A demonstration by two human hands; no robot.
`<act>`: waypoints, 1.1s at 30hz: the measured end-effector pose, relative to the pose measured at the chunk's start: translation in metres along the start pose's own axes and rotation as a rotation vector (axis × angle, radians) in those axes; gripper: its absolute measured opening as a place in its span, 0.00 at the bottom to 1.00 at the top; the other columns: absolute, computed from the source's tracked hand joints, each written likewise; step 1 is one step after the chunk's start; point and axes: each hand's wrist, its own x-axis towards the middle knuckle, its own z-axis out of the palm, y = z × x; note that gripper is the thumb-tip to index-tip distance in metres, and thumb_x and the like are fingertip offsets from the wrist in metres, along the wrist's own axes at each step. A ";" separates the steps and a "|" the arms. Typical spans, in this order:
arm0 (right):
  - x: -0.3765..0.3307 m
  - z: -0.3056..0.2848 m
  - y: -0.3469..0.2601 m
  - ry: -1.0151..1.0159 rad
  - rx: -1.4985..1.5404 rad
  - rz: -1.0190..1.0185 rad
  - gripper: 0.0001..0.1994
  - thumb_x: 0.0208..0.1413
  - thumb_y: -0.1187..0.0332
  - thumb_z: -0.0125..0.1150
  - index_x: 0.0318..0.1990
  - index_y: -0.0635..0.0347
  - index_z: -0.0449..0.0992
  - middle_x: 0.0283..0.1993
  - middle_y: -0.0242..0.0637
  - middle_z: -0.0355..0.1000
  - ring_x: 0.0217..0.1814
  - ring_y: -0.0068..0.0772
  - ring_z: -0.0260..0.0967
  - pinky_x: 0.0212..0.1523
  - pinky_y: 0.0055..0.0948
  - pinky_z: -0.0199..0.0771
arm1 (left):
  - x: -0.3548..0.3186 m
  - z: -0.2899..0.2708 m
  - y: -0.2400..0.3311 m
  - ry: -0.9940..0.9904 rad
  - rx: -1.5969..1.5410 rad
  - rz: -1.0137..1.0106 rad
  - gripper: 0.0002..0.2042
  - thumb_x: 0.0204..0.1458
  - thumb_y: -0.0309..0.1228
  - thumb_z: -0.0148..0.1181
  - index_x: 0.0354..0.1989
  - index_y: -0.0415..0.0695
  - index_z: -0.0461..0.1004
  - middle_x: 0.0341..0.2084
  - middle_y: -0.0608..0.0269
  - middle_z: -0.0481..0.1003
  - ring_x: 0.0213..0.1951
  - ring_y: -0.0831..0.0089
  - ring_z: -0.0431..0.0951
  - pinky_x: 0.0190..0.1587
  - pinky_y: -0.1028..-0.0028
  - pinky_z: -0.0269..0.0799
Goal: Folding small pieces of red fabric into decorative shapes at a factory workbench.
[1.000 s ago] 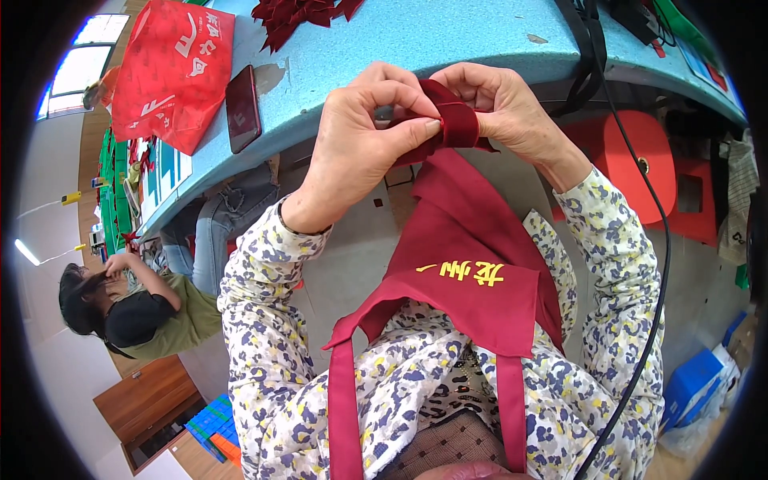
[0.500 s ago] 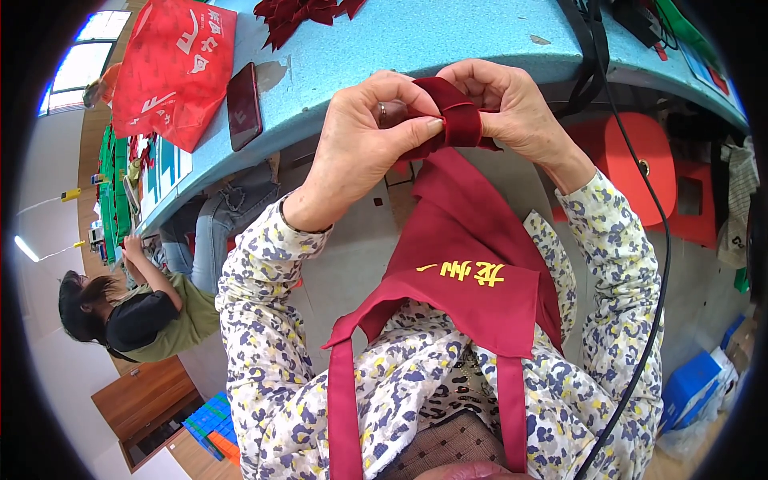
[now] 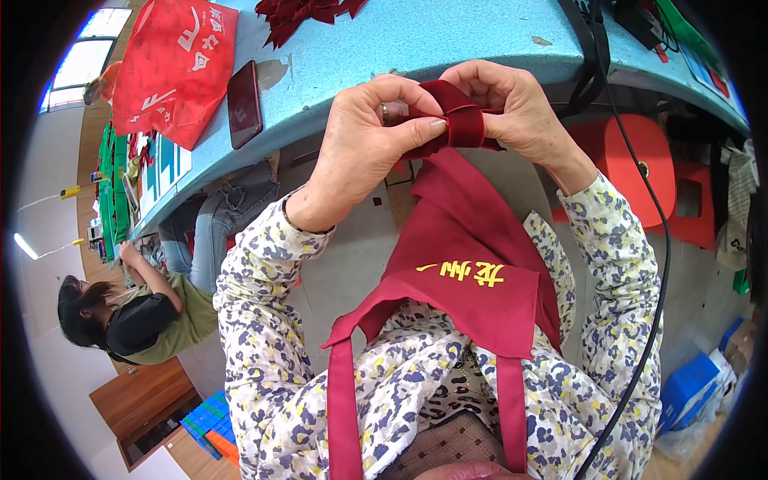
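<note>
Looks like shaping a dark-red velvet ribbon (image 3: 466,126), folded into a loop, near the edge of a speckled light-blue table (image 3: 400,36). Pinches it between thumb and fingers of the left hand (image 3: 364,132), nearly closed, and likewise of the right hand (image 3: 518,112). Probably calls next for steady pressure at the overlap. Shows plush pile, flat bands, rounded folds, above a smooth maroon apron (image 3: 480,228).

Bright light, glaring window (image 3: 82,64) — warped edges
</note>
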 end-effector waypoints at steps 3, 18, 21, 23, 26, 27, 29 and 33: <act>0.003 0.003 0.000 0.003 -0.034 0.011 0.16 0.45 0.74 0.64 0.44 0.65 0.69 0.38 0.30 0.71 0.38 0.16 0.68 0.41 0.16 0.70 | 0.000 -0.004 0.000 0.023 0.016 0.021 0.03 0.45 0.20 0.59 0.28 0.36 0.72 0.24 0.67 0.72 0.26 0.84 0.72 0.27 0.86 0.68; 0.012 0.011 0.014 0.070 -0.015 -0.071 0.15 0.46 0.73 0.64 0.42 0.65 0.70 0.34 0.31 0.72 0.33 0.15 0.69 0.34 0.16 0.72 | -0.002 -0.015 -0.001 0.000 0.017 -0.081 0.03 0.46 0.21 0.59 0.30 0.38 0.73 0.22 0.70 0.73 0.25 0.87 0.70 0.27 0.88 0.66; 0.010 0.009 0.015 0.076 -0.033 -0.081 0.15 0.46 0.73 0.64 0.42 0.65 0.70 0.34 0.31 0.72 0.34 0.15 0.69 0.34 0.16 0.73 | -0.001 -0.014 -0.004 0.006 0.039 -0.067 0.03 0.46 0.21 0.59 0.30 0.38 0.74 0.22 0.70 0.73 0.25 0.87 0.70 0.27 0.88 0.66; 0.010 0.009 0.016 0.079 -0.042 -0.086 0.15 0.46 0.73 0.64 0.42 0.65 0.70 0.35 0.31 0.72 0.34 0.15 0.69 0.34 0.16 0.73 | -0.001 -0.013 -0.004 0.009 0.049 -0.060 0.03 0.46 0.21 0.59 0.30 0.38 0.74 0.22 0.70 0.73 0.25 0.88 0.70 0.27 0.88 0.66; 0.009 0.008 0.017 0.074 -0.057 -0.091 0.15 0.46 0.73 0.64 0.42 0.65 0.70 0.35 0.31 0.72 0.34 0.15 0.69 0.35 0.16 0.72 | -0.002 -0.011 -0.001 0.014 0.052 -0.080 0.03 0.46 0.21 0.59 0.30 0.38 0.73 0.23 0.70 0.73 0.25 0.88 0.70 0.27 0.88 0.66; 0.008 0.008 0.017 0.074 -0.057 -0.091 0.15 0.46 0.73 0.64 0.42 0.65 0.70 0.35 0.31 0.72 0.34 0.15 0.69 0.35 0.16 0.72 | -0.003 -0.011 -0.002 0.014 0.052 -0.080 0.03 0.46 0.21 0.59 0.30 0.38 0.73 0.23 0.70 0.73 0.25 0.88 0.70 0.27 0.88 0.66; 0.008 0.009 0.015 0.071 -0.062 -0.046 0.16 0.45 0.74 0.64 0.43 0.66 0.69 0.38 0.32 0.72 0.39 0.17 0.69 0.41 0.17 0.71 | -0.005 -0.011 -0.004 0.043 0.152 -0.004 0.03 0.46 0.21 0.59 0.29 0.38 0.73 0.23 0.70 0.72 0.25 0.88 0.69 0.26 0.87 0.65; 0.008 0.012 0.016 0.070 -0.036 -0.032 0.17 0.45 0.75 0.64 0.44 0.66 0.69 0.39 0.32 0.71 0.41 0.19 0.69 0.45 0.18 0.70 | -0.005 -0.011 -0.007 0.079 0.200 0.074 0.03 0.44 0.20 0.60 0.28 0.37 0.74 0.22 0.68 0.73 0.24 0.85 0.71 0.26 0.85 0.67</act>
